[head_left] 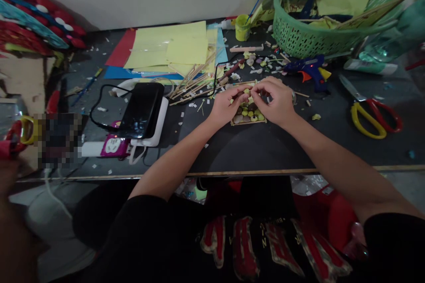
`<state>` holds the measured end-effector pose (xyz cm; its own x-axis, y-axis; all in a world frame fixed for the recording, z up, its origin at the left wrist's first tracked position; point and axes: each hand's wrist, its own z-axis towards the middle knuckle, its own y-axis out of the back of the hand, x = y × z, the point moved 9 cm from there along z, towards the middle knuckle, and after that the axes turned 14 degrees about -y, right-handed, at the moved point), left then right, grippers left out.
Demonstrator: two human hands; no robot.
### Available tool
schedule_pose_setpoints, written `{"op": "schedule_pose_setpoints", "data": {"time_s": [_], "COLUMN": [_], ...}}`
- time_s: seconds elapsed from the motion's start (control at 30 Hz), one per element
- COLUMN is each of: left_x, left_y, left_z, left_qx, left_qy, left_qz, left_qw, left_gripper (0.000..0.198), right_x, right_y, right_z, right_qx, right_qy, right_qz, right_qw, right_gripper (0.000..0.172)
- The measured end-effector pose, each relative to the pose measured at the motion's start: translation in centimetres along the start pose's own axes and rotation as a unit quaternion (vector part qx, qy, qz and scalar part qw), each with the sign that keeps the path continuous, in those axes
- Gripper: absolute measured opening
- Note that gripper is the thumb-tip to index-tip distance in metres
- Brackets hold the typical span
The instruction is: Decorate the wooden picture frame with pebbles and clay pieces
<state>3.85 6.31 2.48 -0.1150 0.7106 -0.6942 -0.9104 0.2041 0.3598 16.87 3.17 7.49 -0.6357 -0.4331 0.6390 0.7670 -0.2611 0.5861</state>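
A small stick-edged frame (249,121) lies on the dark table, filled with yellow and brown pebble-like pieces (253,117). Over its far part, my left hand (227,105) pinches a small yellow piece (246,91) between thumb and fingers. From the other side my right hand (274,99) comes close to the same piece, its thumb and fingertips pressed together. Whatever is between the right fingertips is too small to make out. Both hands hide part of the frame.
Thin sticks (192,82), coloured paper (166,48) and a phone (142,108) lie left. A blue glue gun (310,70), scissors (368,112) and a green basket (308,35) are right. Another person's hand (8,172) shows at far left.
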Motion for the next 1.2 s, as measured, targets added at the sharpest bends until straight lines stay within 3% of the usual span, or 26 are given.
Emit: {"op": "schedule_pose_setpoints", "data": {"time_s": [0.37, 0.53, 0.67, 0.83, 1.03, 1.2], "left_x": [-0.9, -0.5, 0.8, 1.7, 2.4, 2.8], "left_y": [-0.1, 0.4, 1.4, 1.9, 1.6, 1.0], "left_z": [0.2, 0.3, 0.3, 0.5, 0.7, 0.5], "left_qx": [0.008, 0.004, 0.002, 0.045, 0.104, 0.141], "left_qy": [-0.024, -0.003, 0.022, 0.016, -0.001, -0.018], "left_qz": [0.026, 0.018, 0.049, 0.132, 0.186, 0.218], "left_qw": [0.999, 1.0, 0.999, 0.99, 0.977, 0.965], "left_gripper": [0.047, 0.044, 0.035, 0.026, 0.023, 0.024], "right_x": [-0.2, -1.7, -3.5, -5.7, -6.1, -5.7], "right_y": [-0.3, 0.5, 1.8, 2.1, 2.6, 2.4], "right_z": [0.1, 0.5, 0.9, 0.8, 0.7, 0.7], "right_qx": [0.01, -0.005, -0.03, -0.017, -0.005, -0.018], "right_qy": [0.005, -0.057, -0.113, -0.169, -0.223, -0.213], "right_qz": [-0.007, -0.041, -0.135, -0.295, -0.365, -0.3], "right_qw": [1.0, 0.998, 0.984, 0.94, 0.904, 0.93], "right_gripper": [0.01, 0.017, 0.023, 0.025, 0.024, 0.028]}}
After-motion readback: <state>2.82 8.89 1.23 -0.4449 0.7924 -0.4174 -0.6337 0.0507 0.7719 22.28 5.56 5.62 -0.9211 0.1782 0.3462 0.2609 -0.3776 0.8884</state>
